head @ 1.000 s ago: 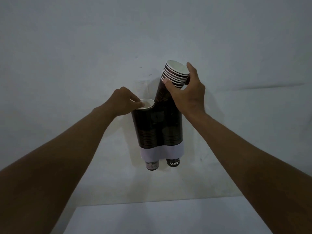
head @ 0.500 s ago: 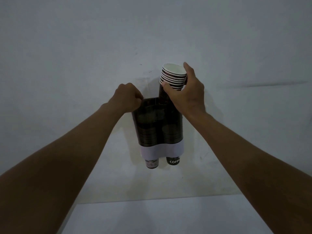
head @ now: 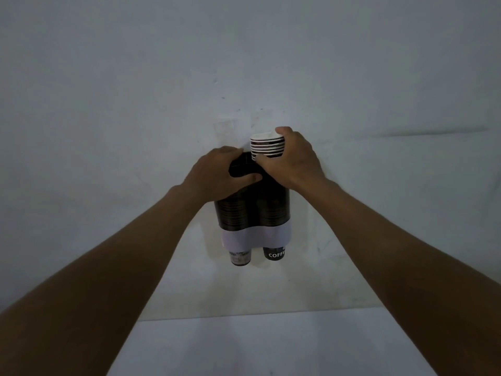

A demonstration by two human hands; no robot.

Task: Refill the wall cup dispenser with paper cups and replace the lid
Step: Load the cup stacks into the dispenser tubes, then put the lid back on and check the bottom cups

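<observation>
At the centre of the frame one dark two-tube dispenser [head: 253,213] hangs on the wall [head: 135,90], with one cup bottom showing under each tube, two in all. The right hand [head: 291,158] has its grip clamped on a stack of cups [head: 267,146], about six rims showing above the right tube. The left hand [head: 217,173] wraps the dispenser's top, hiding the left opening. A pale tabletop [head: 271,346] lies along the bottom.
</observation>
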